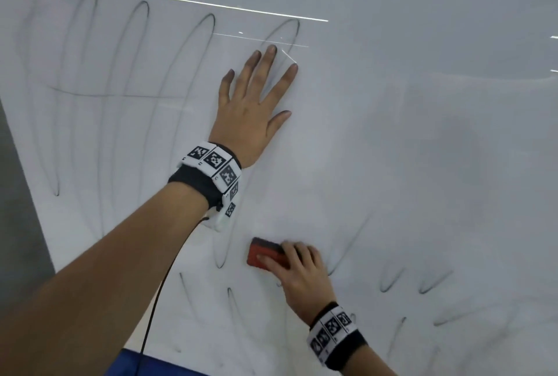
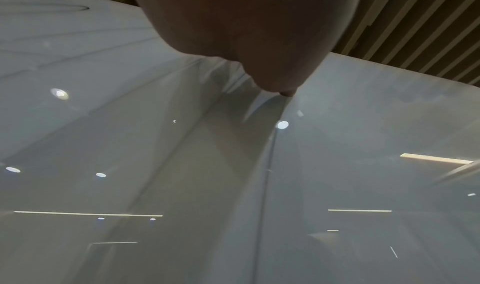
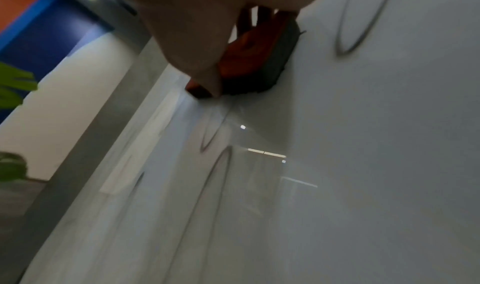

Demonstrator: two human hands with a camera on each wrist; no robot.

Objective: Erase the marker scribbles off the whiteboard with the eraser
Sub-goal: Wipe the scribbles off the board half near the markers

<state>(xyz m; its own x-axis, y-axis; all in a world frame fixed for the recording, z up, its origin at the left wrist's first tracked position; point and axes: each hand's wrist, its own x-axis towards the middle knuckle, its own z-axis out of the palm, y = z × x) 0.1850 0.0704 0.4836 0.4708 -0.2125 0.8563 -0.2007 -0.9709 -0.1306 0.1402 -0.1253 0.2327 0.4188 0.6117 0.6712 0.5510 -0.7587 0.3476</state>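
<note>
Right hand [image 1: 305, 279] clamps the red eraser [image 1: 265, 256] at lower centre; left hand [image 1: 253, 110] lies flat, fingers spread, on the whiteboard [image 1: 422, 134].

Head view looking down over both forearms at the whiteboard [image 1: 392, 134], each wrist view pressed close under its palm, skimming the board's glossy surface, right one sharing the eraser [image 3: 259, 59].

The whiteboard [image 1: 392, 134] carries looping dark marker scribbles [image 1: 136, 73] across its left and lower parts — a red eraser [image 1: 265, 253] sits pad-down on it, and a flat left hand [image 1: 253, 110] rests higher up.
</note>
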